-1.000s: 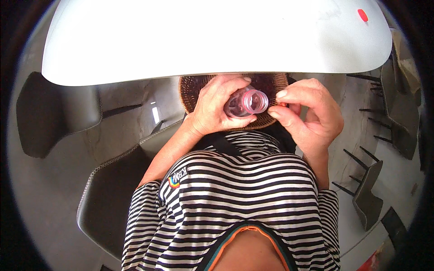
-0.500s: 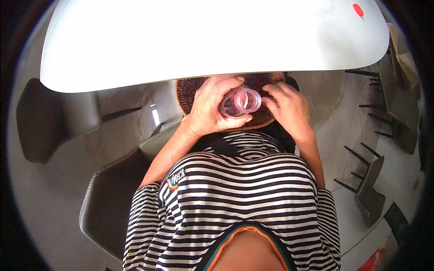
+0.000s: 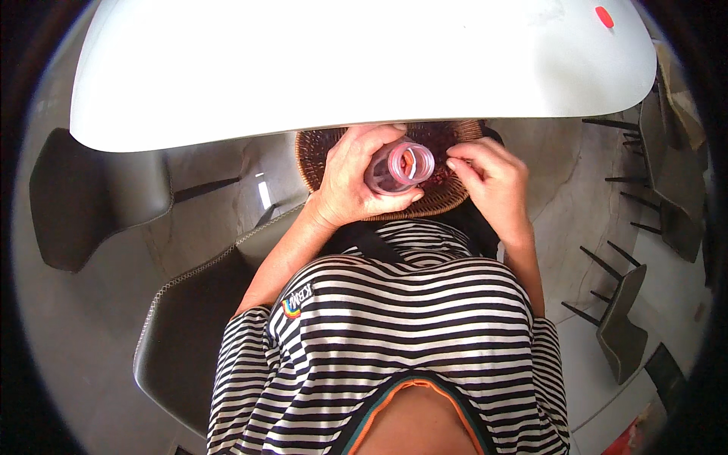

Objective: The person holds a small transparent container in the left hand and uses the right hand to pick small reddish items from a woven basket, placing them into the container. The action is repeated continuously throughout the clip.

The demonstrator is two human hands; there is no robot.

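My left hand (image 3: 354,178) is wrapped round a clear, pink-tinted bottle (image 3: 385,176), its uncapped mouth tilted up and to the right. Something orange and white shows inside the neck. Just right of the mouth is my right hand (image 3: 491,173), thumb and forefinger drawn together in a pinch; whatever lies between the fingertips is too small to make out. Below both hands rests a brown woven basket (image 3: 309,155) on my lap, with small dark red pieces (image 3: 440,144) in it. The hands cover much of the basket.
A white table (image 3: 341,68) spans the far side, its edge overhanging the basket. On its far right lies a small red object (image 3: 604,17). Grey chairs stand at the left (image 3: 98,197) and right (image 3: 622,326), and another chair (image 3: 182,334) is close behind my left arm.
My right hand has drawn slightly right, away from the bottle mouth, and its fingers have come together. The bottle has shifted a little to the left in my left hand.
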